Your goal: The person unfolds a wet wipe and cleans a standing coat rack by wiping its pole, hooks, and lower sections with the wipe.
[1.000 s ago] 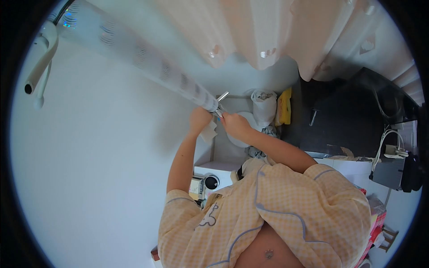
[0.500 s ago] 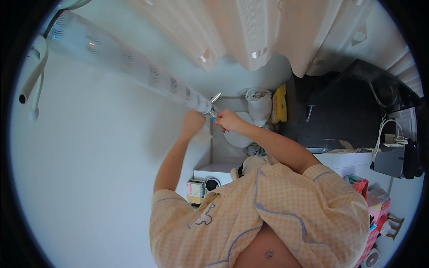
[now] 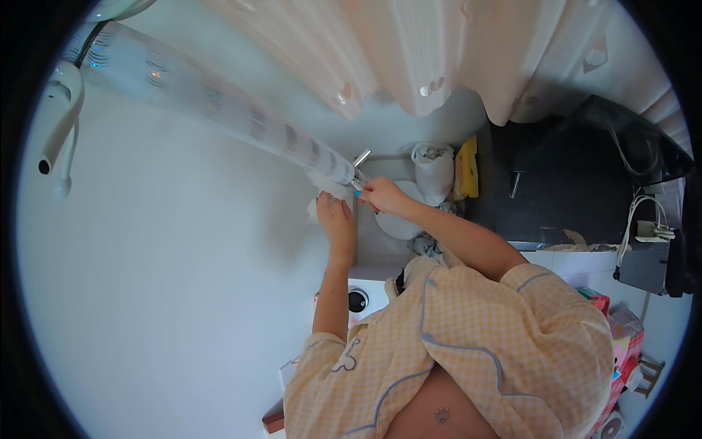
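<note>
A long translucent column (image 3: 241, 121) with rows of dark curved marks slants down from the upper left and ends in a metal fitting with a short bar (image 3: 363, 157). My right hand (image 3: 386, 196) is closed around the lower end by this fitting. Small blue and red spots show at its fingers. Just left of it, my left hand (image 3: 336, 219) is raised with its fingers against a crumpled white cloth or tissue (image 3: 327, 185). The cloth lies close to the underside of the column; whether it touches is hard to tell.
A pale curtain (image 3: 409, 58) hangs above. Beyond my hands are a round white lid (image 3: 402, 219), a lined white bin (image 3: 434, 172) and a yellow packet (image 3: 466, 168). A dark desk (image 3: 556, 205) with a monitor (image 3: 621, 139) stands right. A curved white pipe-like arm (image 3: 62, 132) is far left.
My left hand has shifted right and lower, its fingers now pointing up, and the white cloth has come up above them near the column. My right hand keeps its place on the fitting.
</note>
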A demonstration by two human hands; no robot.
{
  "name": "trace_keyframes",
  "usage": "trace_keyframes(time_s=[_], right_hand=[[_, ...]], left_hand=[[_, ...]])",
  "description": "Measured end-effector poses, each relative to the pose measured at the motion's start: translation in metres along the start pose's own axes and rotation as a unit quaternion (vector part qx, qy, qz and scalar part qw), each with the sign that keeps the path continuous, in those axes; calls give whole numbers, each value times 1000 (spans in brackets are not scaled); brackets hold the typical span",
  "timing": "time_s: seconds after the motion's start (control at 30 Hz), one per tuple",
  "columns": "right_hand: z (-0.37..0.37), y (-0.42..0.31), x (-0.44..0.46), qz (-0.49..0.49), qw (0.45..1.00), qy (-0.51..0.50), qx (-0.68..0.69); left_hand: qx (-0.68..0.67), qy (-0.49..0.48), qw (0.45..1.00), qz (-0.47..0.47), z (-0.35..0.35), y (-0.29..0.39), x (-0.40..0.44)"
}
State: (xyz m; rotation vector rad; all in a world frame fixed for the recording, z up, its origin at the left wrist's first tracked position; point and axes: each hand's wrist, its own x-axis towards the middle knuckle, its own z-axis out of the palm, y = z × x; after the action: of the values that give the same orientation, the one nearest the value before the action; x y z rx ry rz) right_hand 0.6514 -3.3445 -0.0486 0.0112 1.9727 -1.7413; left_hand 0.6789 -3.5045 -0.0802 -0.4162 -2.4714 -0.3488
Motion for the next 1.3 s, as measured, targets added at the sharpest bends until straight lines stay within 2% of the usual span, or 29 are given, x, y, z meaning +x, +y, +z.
trace_keyframes(time_s=[0.07,0.13,0.17,0.23,0.27,0.33,0.37,0.47,0.53,0.67,0.73,0.77,0.83,0.87,0.93,0.97,1.03,1.07,1.13,1.17,1.23,1.27,1.3], right_hand=[[3,5,1,-7,1000,6,-5],[4,4,0,-8,1000,4,-12],[4,4,1,-10,1000,5,-19],[6,4,0,-22,999,24,-39],[8,5,-1,-34,997,43,-60],[11,6,-4,-71,989,78,-101],[13,7,-5,-107,977,114,-143],[14,1,-14,-120,971,153,-140],[12,4,-12,-121,971,136,-153],[13,8,-8,-108,974,107,-170],[13,-1,-14,-105,975,109,-160],[14,-4,-16,-101,977,110,-150],[14,-5,-17,-106,975,113,-161],[14,-5,-18,-111,971,118,-174],[13,-4,-17,-113,970,122,-176],[13,-4,-18,-115,969,125,-178],[14,-3,-19,-106,971,125,-176],[14,-2,-19,-97,972,123,-173],[14,-1,-19,-95,972,124,-173],[15,-2,-19,-93,973,123,-172],[17,0,-17,-88,972,128,-176],[17,1,-16,-81,971,129,-182],[17,2,-16,-81,971,131,-183]], left_hand=[[-16,-29,999,-9,-2,-9,1],[-128,13,990,-53,-14,0,27],[-127,13,990,-53,-18,5,36],[-98,-132,984,-76,-20,17,47],[-98,-132,984,-76,-16,21,46],[62,-122,983,-121,-8,27,44],[62,-123,983,-120,-6,26,44],[104,-132,978,-127,4,12,48],[-24,-208,969,-128,8,-10,57],[-32,-270,956,-115,4,-21,71],[-28,-383,916,-116,-1,-27,79],[-27,-384,916,-117,-3,-29,82],[-126,-440,867,-196,-8,-32,86],[-126,-439,868,-196,-5,-37,84],[-380,-405,796,-240,1,-43,82],[-381,-404,797,-238,3,-46,81],[-430,-433,672,-420,-6,-39,86],[-430,-434,673,-418,-6,-41,84],[-460,-426,563,-539,-6,-46,82],[-460,-428,565,-535,-6,-44,75],[-492,-294,658,-487,-10,-30,62],[-493,-296,660,-484,-3,-34,55],[-438,-229,806,-325,11,-43,42]])
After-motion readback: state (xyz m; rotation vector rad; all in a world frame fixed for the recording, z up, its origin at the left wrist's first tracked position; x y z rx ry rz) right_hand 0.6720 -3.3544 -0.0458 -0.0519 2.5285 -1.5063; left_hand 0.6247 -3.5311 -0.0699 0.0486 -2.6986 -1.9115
